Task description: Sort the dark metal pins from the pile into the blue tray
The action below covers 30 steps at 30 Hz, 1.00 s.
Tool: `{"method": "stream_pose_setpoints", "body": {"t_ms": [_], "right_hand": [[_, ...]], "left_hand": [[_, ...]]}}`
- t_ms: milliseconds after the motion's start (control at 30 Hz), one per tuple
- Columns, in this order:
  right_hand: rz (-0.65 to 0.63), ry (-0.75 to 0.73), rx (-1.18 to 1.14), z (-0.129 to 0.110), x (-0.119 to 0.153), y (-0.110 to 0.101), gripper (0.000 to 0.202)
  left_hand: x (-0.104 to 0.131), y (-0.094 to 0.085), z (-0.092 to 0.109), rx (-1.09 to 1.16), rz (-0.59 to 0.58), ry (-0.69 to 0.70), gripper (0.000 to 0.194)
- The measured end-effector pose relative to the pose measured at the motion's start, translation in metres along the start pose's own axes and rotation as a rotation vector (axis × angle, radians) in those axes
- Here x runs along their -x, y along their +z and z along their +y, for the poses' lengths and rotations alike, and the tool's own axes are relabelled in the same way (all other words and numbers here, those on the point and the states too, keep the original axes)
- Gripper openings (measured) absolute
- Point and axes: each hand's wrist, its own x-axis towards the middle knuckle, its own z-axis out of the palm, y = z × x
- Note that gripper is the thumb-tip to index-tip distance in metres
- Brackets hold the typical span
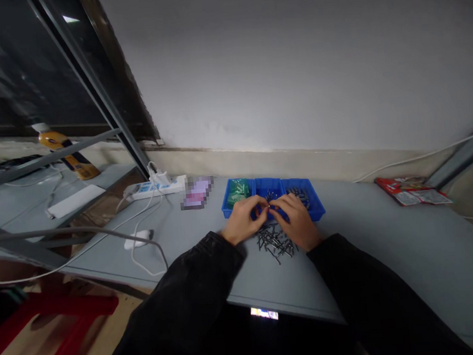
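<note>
While our left hand (244, 219) and right hand (296, 219) meet fingertip to fingertip over the blue tray (316, 208), each grip pinches a small piece too tiny to identify. Dark screws (275, 240) lie heaped on the table (391, 241) beneath our wrists; a power strip (158, 188) and a white mouse (137, 238) sit well left.

- A white power strip (159, 187) lies well off to the left, cables trailing from it.
- A white mouse (137, 239) sits nearer, left.
- Red packets (412, 190) lie far right.
- A red stool (47, 332) stands below left.
</note>
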Motion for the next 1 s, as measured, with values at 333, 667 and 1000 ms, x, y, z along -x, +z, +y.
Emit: {"method": "stream_pose_setpoints", "body": {"t_ms": [333, 667, 1000], "right_hand": [[0.037, 0.003, -0.015, -0.001, -0.0008, -0.0011, 0.017], [0.041, 0.001, -0.042, -0.0012, 0.0002, 0.0005, 0.014], [0.041, 0.009, -0.048, -0.0005, 0.0007, 0.0008, 0.018]], "left_hand": [[0.0006, -0.0009, -0.0017, -0.002, -0.025, 0.005, 0.008], [0.0032, 0.001, -0.0048, -0.09, -0.049, -0.008, 0.018], [0.0044, 0.0009, -0.0042, -0.113, -0.058, 0.037, 0.017]]}}
